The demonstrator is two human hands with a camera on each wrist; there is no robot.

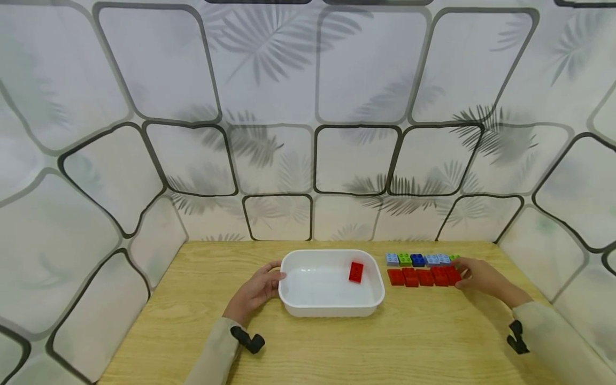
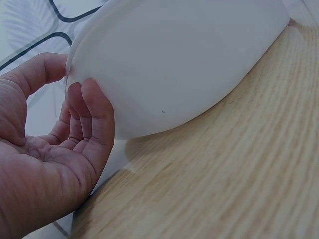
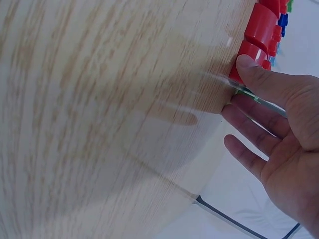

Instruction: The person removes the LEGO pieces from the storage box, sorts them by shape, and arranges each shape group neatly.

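My left hand holds the left end of a white plastic tub. In the left wrist view, thumb and fingers pinch its rim. One red toy brick lies inside the tub, toward the right. Over at the right, my right hand grips the end red brick of a row of red bricks. The thumb presses its near side in the right wrist view; the index fingertip is hidden there. Behind it, a green brick is partly covered by the fingers.
A second row behind the red one has light blue bricks, a dark blue brick and green ones. All stand on a wooden table. Patterned fabric walls enclose the table at the back and sides.
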